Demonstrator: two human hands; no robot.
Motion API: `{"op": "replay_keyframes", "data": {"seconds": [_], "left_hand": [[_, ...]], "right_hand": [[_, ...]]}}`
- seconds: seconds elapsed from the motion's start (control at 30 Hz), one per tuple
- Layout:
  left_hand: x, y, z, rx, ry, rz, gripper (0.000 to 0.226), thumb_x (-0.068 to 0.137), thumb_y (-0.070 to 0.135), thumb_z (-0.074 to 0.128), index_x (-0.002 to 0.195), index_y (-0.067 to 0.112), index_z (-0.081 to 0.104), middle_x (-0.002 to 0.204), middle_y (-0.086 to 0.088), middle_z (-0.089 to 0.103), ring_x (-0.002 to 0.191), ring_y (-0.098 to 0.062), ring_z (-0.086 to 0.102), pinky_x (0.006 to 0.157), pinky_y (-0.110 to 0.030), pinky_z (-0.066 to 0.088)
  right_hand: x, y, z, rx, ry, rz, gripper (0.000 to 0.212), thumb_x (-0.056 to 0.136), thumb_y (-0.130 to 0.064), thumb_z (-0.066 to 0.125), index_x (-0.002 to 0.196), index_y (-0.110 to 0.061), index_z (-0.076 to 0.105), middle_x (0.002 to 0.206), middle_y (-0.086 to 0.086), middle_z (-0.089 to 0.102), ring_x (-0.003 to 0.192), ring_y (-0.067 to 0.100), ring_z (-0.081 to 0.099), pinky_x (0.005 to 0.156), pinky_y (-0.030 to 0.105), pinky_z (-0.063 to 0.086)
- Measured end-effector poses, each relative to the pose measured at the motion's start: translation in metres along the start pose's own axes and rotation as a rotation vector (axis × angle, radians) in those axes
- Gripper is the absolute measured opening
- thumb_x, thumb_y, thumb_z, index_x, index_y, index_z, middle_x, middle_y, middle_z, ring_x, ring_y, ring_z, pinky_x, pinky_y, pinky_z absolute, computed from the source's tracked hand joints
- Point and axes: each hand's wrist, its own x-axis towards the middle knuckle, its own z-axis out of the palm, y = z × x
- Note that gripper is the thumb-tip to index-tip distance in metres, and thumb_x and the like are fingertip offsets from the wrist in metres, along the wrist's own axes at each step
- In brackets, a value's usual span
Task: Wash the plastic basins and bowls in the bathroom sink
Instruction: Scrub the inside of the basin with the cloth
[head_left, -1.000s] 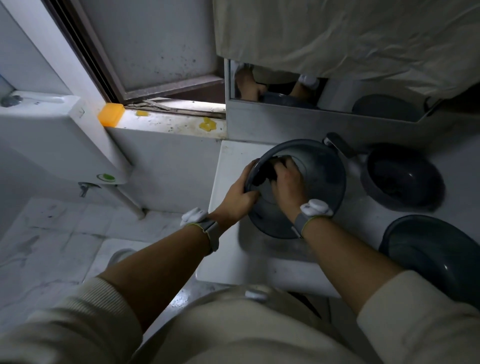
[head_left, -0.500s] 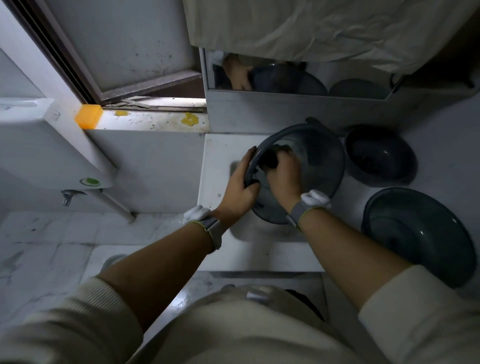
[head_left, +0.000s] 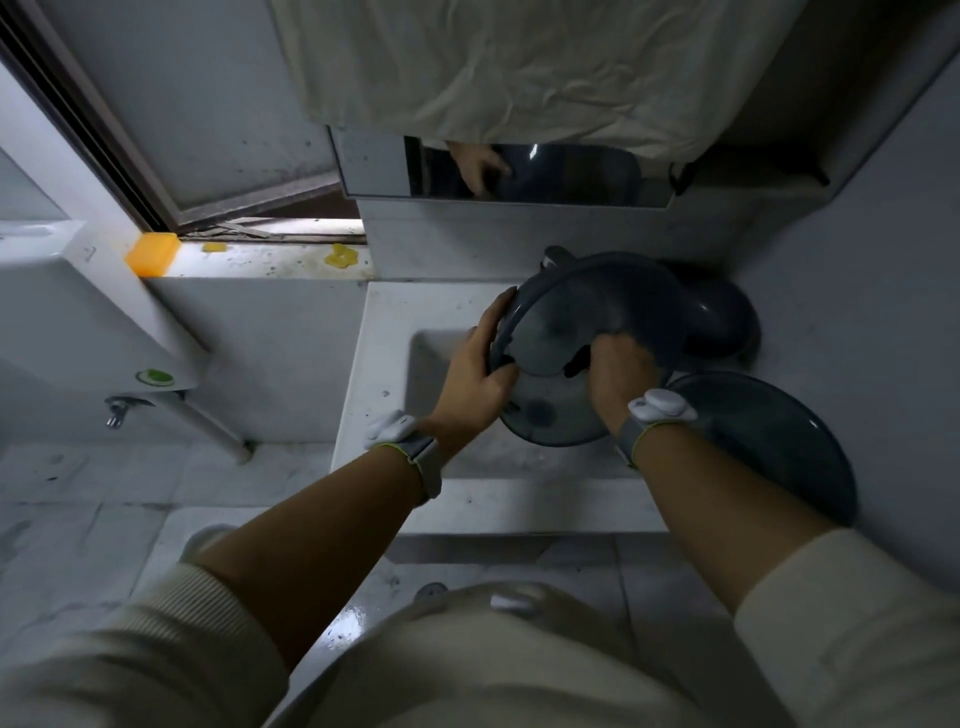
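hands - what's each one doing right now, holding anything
Left hand: closed on the rim of the tilted grey basin over the sink.
Right hand: pressed inside the basin; whether it holds something cannot be told.

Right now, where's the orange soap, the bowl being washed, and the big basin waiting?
orange soap (head_left: 151, 254), head view, top face.
bowl being washed (head_left: 561, 338), head view, inner wall.
big basin (head_left: 769, 447), head view, inside surface.
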Motion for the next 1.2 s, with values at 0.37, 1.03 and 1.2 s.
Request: {"op": "replay_keyframes", "data": {"seconds": [0.37, 1.03, 1.2], "left_hand": [[-0.007, 0.033, 0.089, -0.087, -0.044, 0.002, 0.085, 0.089, 0.001, 0.055, 0.165, 0.035, 0.035, 0.143, -0.004, 0.065, 0.117, -0.004, 0.069, 0.092, -0.026, 0.062], [0.003, 0.054, 0.188, -0.079, -0.025, -0.095, 0.051, 0.097, 0.040, 0.058, 0.146, 0.030, 0.062, 0.129, 0.007, 0.073, 0.121, -0.019, 0.067, 0.104, -0.040, 0.055], [0.007, 0.051, 0.198, -0.155, -0.020, -0.171, 0.042, 0.098, 0.037, 0.059, 0.138, 0.024, 0.067, 0.126, -0.002, 0.076, 0.116, -0.026, 0.071, 0.090, -0.039, 0.064]], "right_hand": [[0.002, 0.074, -0.067, 0.276, 0.246, 0.093, 0.033, 0.092, 0.001, 0.058, 0.124, 0.002, 0.057, 0.124, 0.028, 0.053, 0.099, 0.046, 0.060, 0.082, 0.045, 0.053], [-0.070, 0.142, -0.054, 0.343, -0.305, -0.128, 0.008, 0.091, -0.004, 0.061, 0.093, 0.000, 0.068, 0.097, 0.018, 0.069, 0.091, 0.033, 0.068, 0.081, 0.039, 0.057], [-0.078, 0.174, -0.054, 0.274, -0.428, -0.051, 0.013, 0.087, -0.011, 0.066, 0.076, -0.006, 0.061, 0.077, 0.010, 0.064, 0.073, 0.024, 0.064, 0.057, 0.028, 0.049]]}}
